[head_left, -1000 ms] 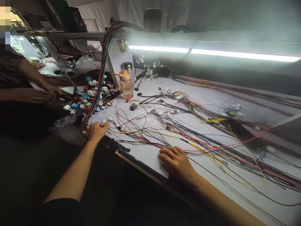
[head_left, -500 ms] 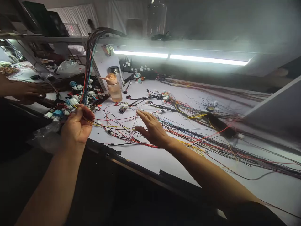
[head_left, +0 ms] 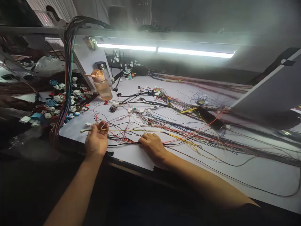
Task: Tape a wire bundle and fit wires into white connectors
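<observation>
My left hand (head_left: 97, 138) is closed, palm partly up, over the table's front left. Its thumb and fingers pinch a thin yellow wire (head_left: 117, 130) that runs right across the other wires. Pale wire ends or small terminals (head_left: 84, 130) stick out on the left side of this hand, beside a white connector (head_left: 88, 124). Lower on the white tabletop, my right hand (head_left: 151, 144) curls over a dark wire bundle (head_left: 124, 143); its fingertips are partly hidden. Loose red and black wires spread between and behind both hands.
Connectors (head_left: 56, 103) in white, blue and black lie heaped at the left. A thick wire hank (head_left: 68, 59) hangs from the shelf. Behind stand a peach-capped bottle (head_left: 102, 86) and a dark-lidded bottle (head_left: 107, 73). Long harness wires (head_left: 199, 135) stretch right.
My left hand has moved right, away from the connector heap and hanging hank. My right hand, earlier flat with fingers stretched, has lowered and curled over the wires. The view has shifted right.
</observation>
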`<state>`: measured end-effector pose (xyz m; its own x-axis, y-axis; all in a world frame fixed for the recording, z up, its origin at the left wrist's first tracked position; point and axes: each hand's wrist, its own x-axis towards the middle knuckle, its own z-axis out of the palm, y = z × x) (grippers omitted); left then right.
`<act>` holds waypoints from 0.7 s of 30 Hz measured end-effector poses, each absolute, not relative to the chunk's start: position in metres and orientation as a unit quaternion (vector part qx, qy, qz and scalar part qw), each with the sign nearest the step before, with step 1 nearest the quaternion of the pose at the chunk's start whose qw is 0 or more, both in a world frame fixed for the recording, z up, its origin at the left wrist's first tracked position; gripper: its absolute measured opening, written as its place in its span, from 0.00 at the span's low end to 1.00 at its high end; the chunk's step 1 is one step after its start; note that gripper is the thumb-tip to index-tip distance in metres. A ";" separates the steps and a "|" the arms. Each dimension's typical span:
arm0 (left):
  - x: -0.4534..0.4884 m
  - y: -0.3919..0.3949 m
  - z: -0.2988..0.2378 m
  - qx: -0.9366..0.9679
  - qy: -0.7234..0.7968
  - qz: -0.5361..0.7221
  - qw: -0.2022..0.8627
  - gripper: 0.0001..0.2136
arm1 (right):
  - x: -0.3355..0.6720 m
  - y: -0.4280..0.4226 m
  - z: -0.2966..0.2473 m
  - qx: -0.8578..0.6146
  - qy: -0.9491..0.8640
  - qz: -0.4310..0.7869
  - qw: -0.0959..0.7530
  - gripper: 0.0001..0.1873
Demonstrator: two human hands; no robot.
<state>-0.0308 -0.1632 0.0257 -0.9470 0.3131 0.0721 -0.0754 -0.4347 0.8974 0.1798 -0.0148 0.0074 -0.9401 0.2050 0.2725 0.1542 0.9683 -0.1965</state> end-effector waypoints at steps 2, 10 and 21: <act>-0.009 -0.161 0.009 0.135 0.545 0.819 0.118 0.10 | 0.178 -0.018 0.007 -0.099 -0.981 0.074 0.147 0.06; 0.005 -0.183 0.001 0.365 0.745 0.548 0.107 0.27 | 0.219 -0.042 0.011 -0.055 -0.958 0.087 0.269 0.05; -0.040 -0.175 -0.012 0.666 0.640 0.383 -0.003 0.11 | 0.326 -0.002 0.007 -0.233 -0.946 0.054 0.220 0.09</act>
